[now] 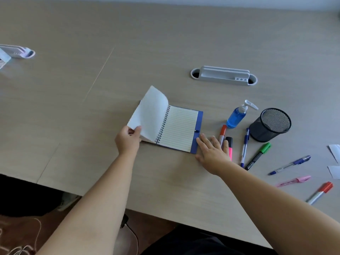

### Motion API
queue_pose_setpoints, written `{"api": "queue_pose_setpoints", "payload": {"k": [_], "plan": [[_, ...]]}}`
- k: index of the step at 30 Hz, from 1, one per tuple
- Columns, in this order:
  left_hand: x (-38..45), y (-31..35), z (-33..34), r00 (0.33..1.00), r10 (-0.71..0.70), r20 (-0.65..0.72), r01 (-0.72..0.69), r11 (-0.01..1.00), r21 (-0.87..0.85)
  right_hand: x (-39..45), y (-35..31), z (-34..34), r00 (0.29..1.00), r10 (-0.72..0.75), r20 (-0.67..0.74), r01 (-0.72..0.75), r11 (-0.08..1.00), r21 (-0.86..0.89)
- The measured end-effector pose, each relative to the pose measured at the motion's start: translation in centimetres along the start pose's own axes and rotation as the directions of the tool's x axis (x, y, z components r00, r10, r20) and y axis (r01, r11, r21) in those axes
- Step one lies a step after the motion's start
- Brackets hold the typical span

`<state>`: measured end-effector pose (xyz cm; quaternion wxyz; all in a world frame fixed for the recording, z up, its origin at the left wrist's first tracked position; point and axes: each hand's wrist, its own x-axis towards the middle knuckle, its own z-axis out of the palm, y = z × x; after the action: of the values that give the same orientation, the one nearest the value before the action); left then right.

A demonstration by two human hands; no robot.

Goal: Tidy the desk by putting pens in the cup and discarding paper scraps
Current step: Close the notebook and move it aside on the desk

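Note:
A blue spiral notebook (pixel 179 128) lies open at the desk's middle. My left hand (pixel 127 138) pinches the lifted white page (pixel 149 111) at its lower left corner. My right hand (pixel 211 152) rests flat, fingers spread, on the notebook's lower right corner. A black mesh cup (pixel 270 124) stands upright to the right. Loose pens lie around it: a red marker (pixel 222 133), a pink highlighter (pixel 230 146), a blue pen (pixel 244 146), a green marker (pixel 258 156), another blue pen (pixel 290 164), a pink pen (pixel 294 181) and a second red marker (pixel 321 192). Paper scraps (pixel 334 161) lie at the right edge.
A blue sanitizer pump bottle (pixel 237 115) stands between the notebook and the cup. A grey cable tray (pixel 223 75) is set into the desk behind them, another one (pixel 18 51) at far left. The desk's front edge (pixel 165 216) runs just below my forearms.

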<state>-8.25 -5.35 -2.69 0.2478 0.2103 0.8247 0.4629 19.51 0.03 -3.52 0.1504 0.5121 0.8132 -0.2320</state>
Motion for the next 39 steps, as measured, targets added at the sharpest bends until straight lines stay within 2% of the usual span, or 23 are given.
{"api": "queue_pose_setpoints", "payload": {"k": [4,6,8,9,10,12,13,14,17,20,24,26,27,29,31,33,36,39], "plan": [[0.5,-2.3,-2.0,0.992,-0.043,-0.117,0.046,0.999,0.022,-0.1,-0.1,0.0,1.000,0.017,0.009,-0.018,1.000,0.014],[0.3,-2.9,-2.1,0.980,0.036,-0.195,0.000,0.983,0.184,-0.1,-0.1,0.0,1.000,0.022,0.016,-0.023,1.000,0.018],[0.2,-3.1,-1.5,0.952,0.212,-0.221,-0.117,0.919,0.376,-0.1,-0.1,-0.1,0.999,0.027,0.017,-0.028,0.999,0.022],[-0.1,-2.9,-0.9,0.935,0.317,-0.156,-0.217,0.863,0.456,-0.1,-0.1,-0.1,0.999,0.031,0.017,-0.031,0.999,0.026],[-0.3,-2.7,-0.1,0.905,0.425,-0.032,-0.350,0.783,0.515,-0.1,-0.1,0.0,0.999,0.032,0.016,-0.033,0.999,0.030],[-0.6,-2.3,1.5,0.794,0.547,0.267,-0.594,0.604,0.531,-0.1,-0.1,0.0,0.999,0.034,0.017,-0.034,0.999,0.032],[-0.7,-2.4,2.2,0.760,0.527,0.380,-0.648,0.568,0.508,-0.1,-0.1,-0.1,0.999,0.034,0.019,-0.035,0.999,0.030],[-0.9,-2.4,2.7,0.754,0.476,0.453,-0.657,0.567,0.497,-0.1,-0.1,-0.1,0.999,0.035,0.019,-0.035,0.999,0.028],[-0.9,-2.9,3.1,0.801,0.281,0.529,-0.578,0.596,0.558,-0.1,-0.1,-0.3,0.999,0.039,0.026,-0.040,0.999,0.025],[-0.5,-4.1,2.1,0.844,0.223,0.487,-0.518,0.573,0.635,-0.1,0.0,-0.2,0.999,0.039,0.029,-0.040,0.999,0.023],[-0.1,-4.4,0.7,0.932,0.138,0.334,-0.350,0.578,0.737,-0.1,0.1,-0.1,0.999,0.037,0.035,-0.037,0.999,0.022],[-0.5,-3.9,0.9,0.942,0.123,0.311,-0.323,0.576,0.751,-0.1,0.0,-0.3,0.999,0.031,0.044,-0.030,0.999,-0.015],[-1.0,-3.5,1.3,0.932,0.146,0.332,-0.354,0.571,0.741,-0.2,0.0,-0.5,0.999,0.024,0.039,-0.023,0.999,-0.031],[-2.3,-2.6,2.4,0.866,0.255,0.431,-0.496,0.546,0.675,-0.5,-0.1,-1.0,1.000,0.002,-0.007,-0.002,1.000,0.004],[-3.8,-1.6,3.8,0.760,0.353,0.545,-0.645,0.507,0.571,-1.2,0.2,-1.6,0.994,-0.015,-0.105,0.023,0.997,0.074],[-5.3,-0.7,5.3,0.668,0.392,0.633,-0.734,0.486,0.475,-2.2,1.1,-2.0,0.975,0.009,-0.221,0.020,0.992,0.128],[-7.0,0.6,7.7,0.523,0.432,0.735,-0.835,0.431,0.341,-3.8,3.8,-2.4,0.920,0.130,-0.369,-0.059,0.979,0.196],[-8.2,1.8,10.2,0.418,0.419,0.806,-0.884,0.392,0.255,-5.0,6.3,-2.5,0.895,0.281,-0.348,-0.164,0.930,0.330]]}}
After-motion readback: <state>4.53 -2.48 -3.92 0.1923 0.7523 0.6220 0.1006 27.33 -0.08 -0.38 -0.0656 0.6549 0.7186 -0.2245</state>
